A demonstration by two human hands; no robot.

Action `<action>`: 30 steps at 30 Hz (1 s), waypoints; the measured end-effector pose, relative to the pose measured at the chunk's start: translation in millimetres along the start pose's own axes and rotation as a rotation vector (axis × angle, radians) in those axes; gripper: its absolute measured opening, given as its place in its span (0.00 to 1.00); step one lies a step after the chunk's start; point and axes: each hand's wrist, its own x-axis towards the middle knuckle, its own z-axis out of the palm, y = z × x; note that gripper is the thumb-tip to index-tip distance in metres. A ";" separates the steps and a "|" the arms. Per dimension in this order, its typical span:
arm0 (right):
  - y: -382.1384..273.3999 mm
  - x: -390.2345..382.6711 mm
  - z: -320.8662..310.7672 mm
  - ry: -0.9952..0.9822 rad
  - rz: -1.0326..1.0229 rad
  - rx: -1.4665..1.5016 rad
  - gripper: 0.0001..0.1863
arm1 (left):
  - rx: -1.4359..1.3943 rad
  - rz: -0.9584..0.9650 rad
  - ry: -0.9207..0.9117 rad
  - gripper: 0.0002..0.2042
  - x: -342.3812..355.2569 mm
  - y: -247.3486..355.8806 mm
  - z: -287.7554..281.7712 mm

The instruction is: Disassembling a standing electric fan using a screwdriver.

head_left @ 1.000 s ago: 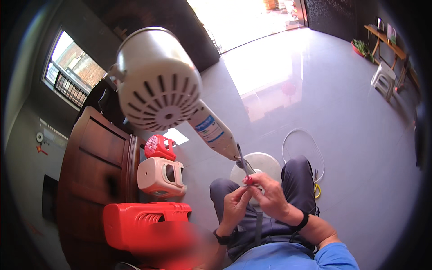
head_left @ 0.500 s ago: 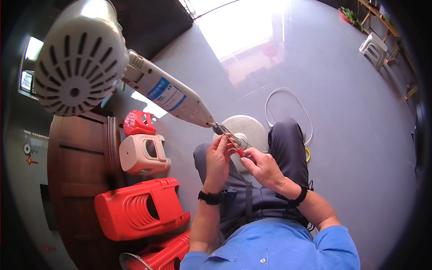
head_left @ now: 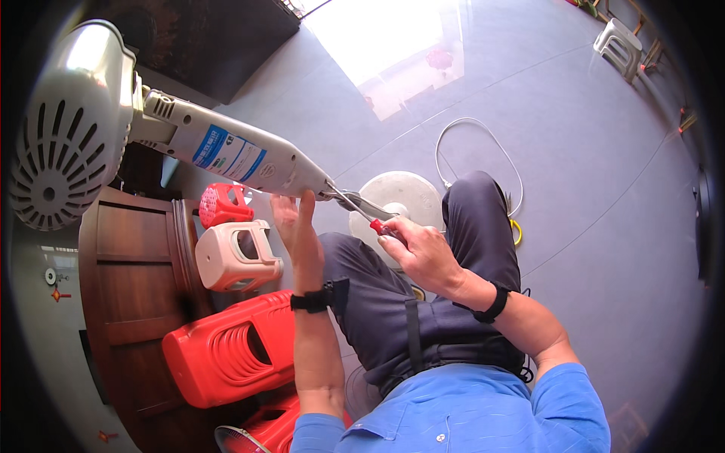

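Observation:
My right hand [head_left: 423, 257] grips a screwdriver [head_left: 376, 225] with a red handle, its long shaft reaching up-left to the lower end of a fan's pale plastic column [head_left: 287, 170]. My left hand [head_left: 300, 234] is raised beneath that column with fingers apart, apparently touching its underside; the fingertips are partly hidden. The fan's slotted motor housing [head_left: 57, 174] tops the column at the left. The lower end joins a metal pole [head_left: 368, 205] above a round white base [head_left: 389, 189] standing between my legs.
At my left are red plastic stools [head_left: 204, 362], a pale pink stool [head_left: 219, 260], a small red stool [head_left: 219, 204] and a wooden cabinet [head_left: 128, 294]. A white cable [head_left: 502, 147] loops on the floor beyond my right knee. A grey stool [head_left: 621, 41] stands at far right.
My view has tilted and the fan column leans further left. My left hand has left the screwdriver and moved up-left beneath the column. The screwdriver has moved up-left to the column's end.

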 end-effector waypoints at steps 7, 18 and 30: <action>13.7 18.5 3.9 0.029 -0.094 0.224 0.18 | 0.127 -0.151 -0.269 0.18 28.6 -19.1 -40.6; -1.9 31.2 11.1 -0.030 -0.057 0.279 0.16 | 0.143 -0.139 -0.262 0.18 26.4 -12.2 -34.4; -17.0 21.6 11.2 0.427 -0.535 -0.229 0.07 | 0.221 -0.083 -0.229 0.23 28.9 -22.5 -40.0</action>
